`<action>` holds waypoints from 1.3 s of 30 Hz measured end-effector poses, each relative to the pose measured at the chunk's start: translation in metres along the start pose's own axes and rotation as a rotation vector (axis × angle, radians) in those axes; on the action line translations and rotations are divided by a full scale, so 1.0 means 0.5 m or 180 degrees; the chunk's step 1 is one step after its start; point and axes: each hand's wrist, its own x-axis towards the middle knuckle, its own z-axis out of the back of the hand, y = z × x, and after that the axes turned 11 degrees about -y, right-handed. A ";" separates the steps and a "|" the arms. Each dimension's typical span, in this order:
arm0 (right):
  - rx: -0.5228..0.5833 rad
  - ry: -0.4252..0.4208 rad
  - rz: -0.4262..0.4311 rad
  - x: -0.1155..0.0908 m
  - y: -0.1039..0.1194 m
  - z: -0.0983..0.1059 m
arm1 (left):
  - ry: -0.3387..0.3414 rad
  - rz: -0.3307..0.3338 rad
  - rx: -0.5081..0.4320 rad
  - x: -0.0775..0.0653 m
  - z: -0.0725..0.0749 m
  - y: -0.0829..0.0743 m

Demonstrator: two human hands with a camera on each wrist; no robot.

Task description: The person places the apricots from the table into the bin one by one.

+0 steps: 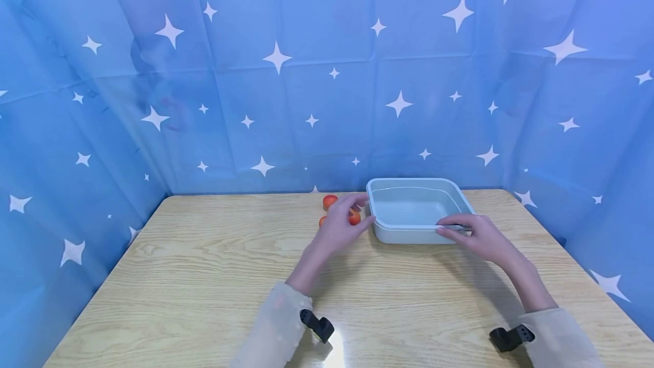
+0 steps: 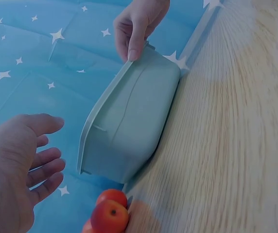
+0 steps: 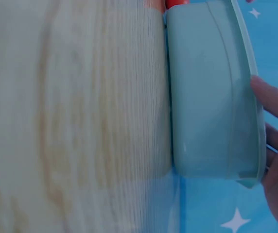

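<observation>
A pale blue-green rectangular plastic basin [image 1: 409, 234] stands upright near the back edge of the table, its inside bare. My right hand [image 1: 477, 234] pinches its rim at the front right corner, thumb outside and fingers over the edge, as the right wrist view also shows. By the basin's left side is my left hand [image 1: 339, 223], fingers relaxed and apart, holding nothing. In the left wrist view a gap shows between this hand and the rim. Several round red-orange fruits [image 2: 110, 216] sit on the table left of the basin, partly hidden behind the left hand in the head view.
A light wood-grain table [image 1: 204, 277] spreads out in front and to the left. Behind it and along both sides hangs a blue curtain [image 1: 327, 112] with white stars. Black camera mounts [image 1: 318, 325] are strapped at both sleeve cuffs.
</observation>
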 end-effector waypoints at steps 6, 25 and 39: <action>0.0001 0.0008 0.0003 0.000 0.002 0.000 | -0.0026 0.0081 0.0019 -0.005 0.013 0.009; 0.0022 0.0009 -0.0012 0.000 0.007 0.003 | 0.0017 0.0067 0.0278 -0.020 0.062 0.047; 0.0004 -0.0003 0.0009 0.001 0.005 0.003 | -0.0011 0.0237 0.0273 -0.020 0.076 0.067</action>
